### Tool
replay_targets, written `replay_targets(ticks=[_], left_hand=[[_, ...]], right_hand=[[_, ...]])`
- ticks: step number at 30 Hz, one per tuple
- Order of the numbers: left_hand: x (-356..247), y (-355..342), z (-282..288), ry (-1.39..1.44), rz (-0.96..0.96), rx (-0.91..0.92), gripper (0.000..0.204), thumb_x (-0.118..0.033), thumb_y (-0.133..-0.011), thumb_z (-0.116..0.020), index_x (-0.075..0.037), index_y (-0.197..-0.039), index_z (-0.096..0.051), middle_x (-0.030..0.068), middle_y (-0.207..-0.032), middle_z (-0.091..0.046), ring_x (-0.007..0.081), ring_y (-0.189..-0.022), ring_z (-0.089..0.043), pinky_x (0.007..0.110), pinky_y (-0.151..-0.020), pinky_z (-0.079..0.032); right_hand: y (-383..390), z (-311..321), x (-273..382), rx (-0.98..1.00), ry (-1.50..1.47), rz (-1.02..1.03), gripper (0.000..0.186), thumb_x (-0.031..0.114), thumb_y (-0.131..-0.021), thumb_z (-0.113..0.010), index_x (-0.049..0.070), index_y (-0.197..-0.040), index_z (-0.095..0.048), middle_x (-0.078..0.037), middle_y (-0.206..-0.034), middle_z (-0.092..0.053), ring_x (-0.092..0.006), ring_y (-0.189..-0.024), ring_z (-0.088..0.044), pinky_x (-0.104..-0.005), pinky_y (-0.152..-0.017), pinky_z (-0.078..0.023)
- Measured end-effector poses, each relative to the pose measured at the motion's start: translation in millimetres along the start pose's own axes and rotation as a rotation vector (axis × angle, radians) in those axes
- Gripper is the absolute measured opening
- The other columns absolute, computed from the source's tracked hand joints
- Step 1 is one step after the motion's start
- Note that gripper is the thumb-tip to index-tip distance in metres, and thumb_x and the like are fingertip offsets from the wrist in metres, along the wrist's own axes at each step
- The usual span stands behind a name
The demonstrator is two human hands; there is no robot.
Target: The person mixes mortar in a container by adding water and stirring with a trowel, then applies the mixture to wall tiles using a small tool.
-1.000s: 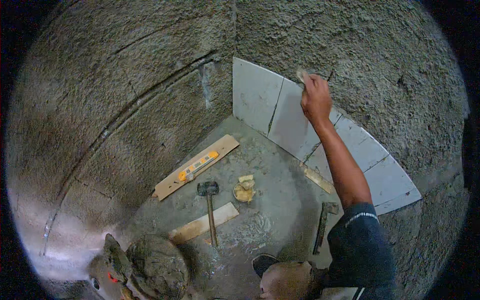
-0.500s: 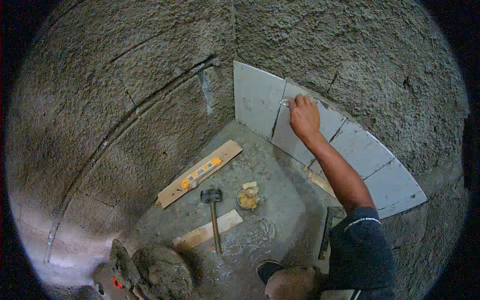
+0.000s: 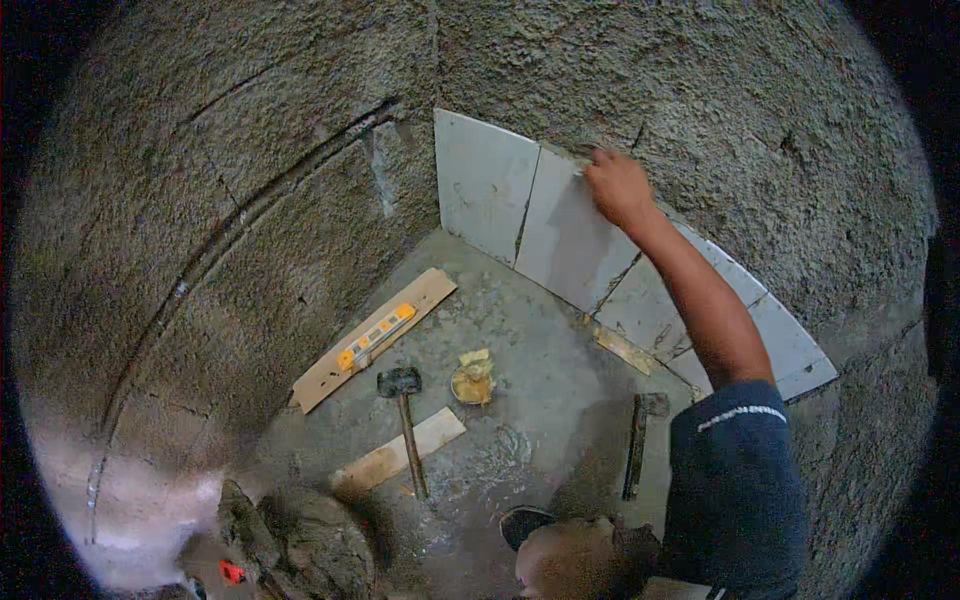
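My right hand (image 3: 618,187) is at the top edge of a row of pale grey wall tiles (image 3: 485,180), over the second tile (image 3: 565,225) from the corner. Its fingers are closed and slightly blurred. What they pinch, if anything, is too small to make out. My forearm crosses in front of the tiles farther right and hides part of them. Dark joints run between the tiles, whose upper edges meet the rough wall (image 3: 700,90). My left hand is out of view.
On the floor lie a mallet (image 3: 400,382), a yellow spirit level (image 3: 377,337) on a board (image 3: 430,290), a pale plank (image 3: 440,432), a hammer (image 3: 636,440) and a small bowl of yellowish material (image 3: 473,382). A mortar-filled container (image 3: 320,545) stands lower left. My knee (image 3: 570,560) shows below.
My right hand has moved up from the second tile's face to its top edge. The small shiny thing at its fingertips no longer shows clearly. The view has shifted slightly.
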State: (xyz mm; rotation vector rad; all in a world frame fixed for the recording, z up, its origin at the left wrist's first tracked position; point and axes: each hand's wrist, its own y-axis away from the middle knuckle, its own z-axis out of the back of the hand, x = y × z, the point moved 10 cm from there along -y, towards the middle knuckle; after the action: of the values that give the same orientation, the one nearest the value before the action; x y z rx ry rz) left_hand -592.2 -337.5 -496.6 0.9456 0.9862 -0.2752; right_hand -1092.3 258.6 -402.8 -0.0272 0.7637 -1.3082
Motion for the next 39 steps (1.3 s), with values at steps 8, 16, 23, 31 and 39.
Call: replay_targets(ticks=[8, 16, 23, 31, 39], left_hand=[[3, 0, 3, 0.239, 0.026, -0.086, 0.057, -0.019, -0.093, -0.055, -0.005, -0.144, -0.035, 0.005, -0.096, -0.06, 0.0115, -0.069, -0.051, 0.026, -0.057, -0.042], [0, 0, -18, 0.124, -0.09, 0.166, 0.028, -0.015, -0.088, -0.065, -0.005, -0.111, -0.052, -0.0023, -0.074, -0.053, 0.0066, -0.052, -0.051, 0.021, -0.046, -0.043], [1, 21, -21, 0.118, -0.01, 0.224, 0.024, -0.013, -0.089, -0.064, -0.008, -0.11, -0.052, -0.0053, -0.072, -0.055, 0.0032, -0.053, -0.052, 0.019, -0.044, -0.041], [14, 32, -7, 0.205, 0.003, 0.301, 0.029, -0.011, -0.089, -0.064, -0.008, -0.115, -0.051, -0.0049, -0.07, -0.054, 0.0029, -0.053, -0.051, 0.019, -0.044, -0.039], [18, 27, 0, 0.163, -0.037, 0.269, 0.03, -0.01, -0.088, -0.064, -0.006, -0.116, -0.051, -0.0036, -0.066, -0.052, 0.0042, -0.052, -0.051, 0.021, -0.043, -0.04]], right_hand=[[148, 28, -109, 0.407, 0.116, -0.283, 0.025, 0.01, -0.081, -0.051, 0.004, -0.102, -0.064, -0.018, -0.118, -0.061, -0.036, -0.118, -0.052, -0.0431, -0.097, -0.044], [151, 112, 197, 0.012, -1.169, 0.431, 0.044, -0.005, -0.073, -0.05, 0.01, -0.112, -0.064, -0.013, -0.112, -0.063, -0.0352, -0.106, -0.057, -0.0461, -0.093, -0.043], [138, 272, 410, -0.229, -1.479, 1.042, 0.033, 0.006, -0.075, -0.064, 0.015, -0.106, -0.068, -0.003, -0.114, -0.066, -0.0263, -0.107, -0.06, -0.0428, -0.092, -0.042], [139, 331, 483, -0.379, -1.5, 1.223, 0.038, 0.001, -0.068, -0.064, 0.016, -0.103, -0.068, 0.001, -0.114, -0.065, -0.0202, -0.113, -0.056, -0.0427, -0.098, -0.039], [165, 338, 514, -0.283, -1.383, 1.343, 0.04, 0.0, -0.066, -0.063, 0.013, -0.104, -0.067, 0.0, -0.11, -0.065, -0.0198, -0.107, -0.057, -0.04, -0.095, -0.039]])
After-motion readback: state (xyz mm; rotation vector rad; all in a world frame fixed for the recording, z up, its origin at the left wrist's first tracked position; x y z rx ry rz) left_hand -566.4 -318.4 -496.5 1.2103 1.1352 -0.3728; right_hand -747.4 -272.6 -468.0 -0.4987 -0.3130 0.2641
